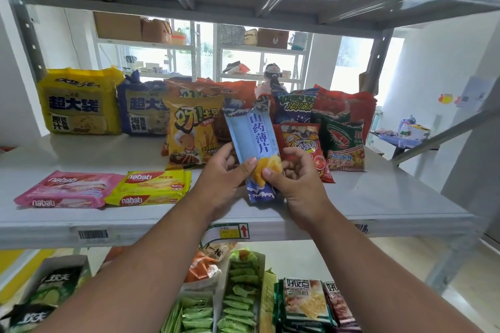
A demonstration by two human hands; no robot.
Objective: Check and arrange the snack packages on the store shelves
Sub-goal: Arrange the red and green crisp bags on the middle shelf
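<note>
While gripped by both hands point(224, 170) | blue packet point(255, 143) seemingly upright

The pale blue packet point(253, 143) carries dark blue wave patterns at both ends and yellow chips. One wafer pack point(67, 189) is pink, its neighbour point(151, 187) yellow with red. The shelf point(378, 197) is grey.

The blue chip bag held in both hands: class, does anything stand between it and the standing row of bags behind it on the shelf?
Nothing visible. The blue chip bag, held by the left hand and right hand, fronts a gap between the yellow bag and red bag.
</note>
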